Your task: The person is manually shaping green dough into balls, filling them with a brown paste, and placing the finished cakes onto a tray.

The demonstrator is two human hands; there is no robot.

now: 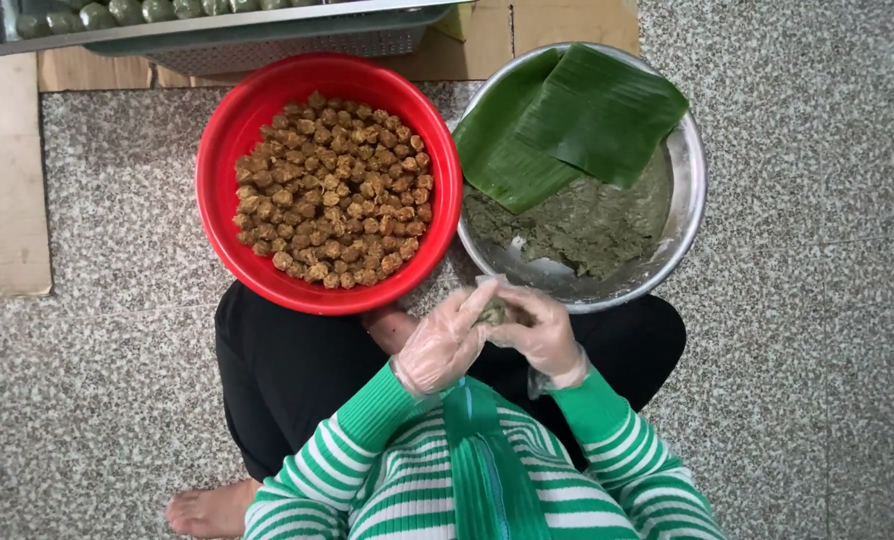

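Note:
My left hand (444,343) and my right hand (542,335), both in clear plastic gloves, are cupped together around a small lump of greenish dough (494,314) above my lap. Just ahead of the hands stands a metal bowl (689,180) holding more green dough (577,232), partly covered by folded banana leaves (567,125). To its left a red plastic bowl (227,140) is filled with several small brown filling balls (332,190).
I sit on a speckled stone floor (807,300) with black trousers and a bare foot (207,510) showing. A metal tray (197,25) with round green cakes stands at the top. Cardboard sheets (2,170) lie at left and under the tray.

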